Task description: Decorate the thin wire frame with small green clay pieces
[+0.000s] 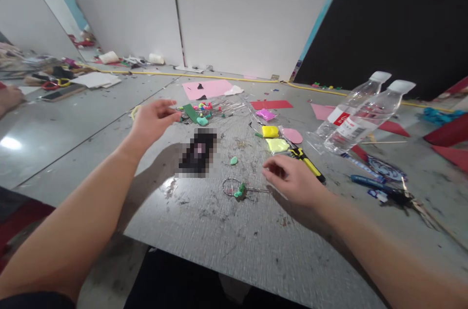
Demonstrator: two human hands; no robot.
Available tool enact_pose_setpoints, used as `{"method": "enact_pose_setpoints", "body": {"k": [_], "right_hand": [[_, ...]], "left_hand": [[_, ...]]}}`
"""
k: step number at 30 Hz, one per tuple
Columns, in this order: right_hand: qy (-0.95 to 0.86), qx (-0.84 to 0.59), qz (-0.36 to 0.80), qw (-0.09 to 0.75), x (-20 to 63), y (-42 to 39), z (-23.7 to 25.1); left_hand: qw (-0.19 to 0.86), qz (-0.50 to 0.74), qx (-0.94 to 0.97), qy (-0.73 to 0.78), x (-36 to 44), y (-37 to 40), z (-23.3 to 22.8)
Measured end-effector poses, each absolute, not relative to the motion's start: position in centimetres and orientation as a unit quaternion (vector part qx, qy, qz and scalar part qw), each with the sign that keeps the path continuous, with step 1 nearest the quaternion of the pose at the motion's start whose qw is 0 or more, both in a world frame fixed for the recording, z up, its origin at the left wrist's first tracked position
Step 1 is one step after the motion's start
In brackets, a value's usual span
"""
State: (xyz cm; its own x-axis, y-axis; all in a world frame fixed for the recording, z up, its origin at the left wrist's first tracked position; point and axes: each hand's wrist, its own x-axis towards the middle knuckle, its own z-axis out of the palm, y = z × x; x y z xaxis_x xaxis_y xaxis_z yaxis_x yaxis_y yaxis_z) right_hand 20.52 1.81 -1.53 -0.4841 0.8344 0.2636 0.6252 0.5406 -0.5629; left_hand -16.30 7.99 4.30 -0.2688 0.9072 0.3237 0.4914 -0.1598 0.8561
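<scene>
My left hand (pixel 155 121) hovers over the table left of a pile of thin metal wires (pixel 232 106), its fingers apart and empty. Near its fingertips lie a dark green strip (pixel 190 113) and a mint-green lump (pixel 202 121), apparently clay. On the right, my right hand (pixel 292 177) is loosely curled with a gap between thumb and fingers; nothing shows in it. Just left of it lies a bent wire piece (pixel 231 187) with an oval loop, a straight stem and green clay bits (pixel 240 190). A small mint-green oval piece (pixel 234 161) sits above the loop.
Yellow packets (pixel 270 131), a purple packet (pixel 266 114) and black-yellow pliers (pixel 309 164) lie beyond my right hand. Two water bottles (pixel 369 116) stand at the right. A pixelated dark rectangle (pixel 198 152) lies centre-left. Another person's hand (pixel 9 98) rests at far left.
</scene>
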Motion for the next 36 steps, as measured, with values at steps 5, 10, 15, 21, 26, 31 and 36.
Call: {"method": "enact_pose_setpoints", "body": {"k": [5,10,15,21,26,31,36], "right_hand": [[-0.877,-0.428,0.091,0.198,16.9,7.3,-0.5],[-0.919,-0.384,-0.076,0.048,11.8,14.3,0.3],[-0.932,-0.343,-0.116,-0.032,8.9,18.0,0.8],[-0.934,-0.309,-0.161,-0.080,8.8,19.1,1.3],[-0.934,-0.286,-0.191,-0.095,8.5,19.1,1.3],[-0.936,-0.269,-0.200,-0.108,8.4,19.1,1.4],[-0.948,-0.223,-0.196,-0.112,9.4,19.0,1.3]], "left_hand": [[0.175,0.518,0.654,0.523,-14.6,7.4,3.1],[0.176,0.522,0.666,0.503,-13.8,6.9,2.5],[0.182,0.543,0.658,0.488,-13.7,6.8,2.4],[0.203,0.561,0.660,0.457,-13.7,6.6,2.5],[0.163,0.532,0.684,0.472,-13.8,6.6,2.6],[0.148,0.531,0.680,0.484,-14.0,6.9,2.5],[0.131,0.555,0.643,0.511,-14.3,7.1,2.7]]}}
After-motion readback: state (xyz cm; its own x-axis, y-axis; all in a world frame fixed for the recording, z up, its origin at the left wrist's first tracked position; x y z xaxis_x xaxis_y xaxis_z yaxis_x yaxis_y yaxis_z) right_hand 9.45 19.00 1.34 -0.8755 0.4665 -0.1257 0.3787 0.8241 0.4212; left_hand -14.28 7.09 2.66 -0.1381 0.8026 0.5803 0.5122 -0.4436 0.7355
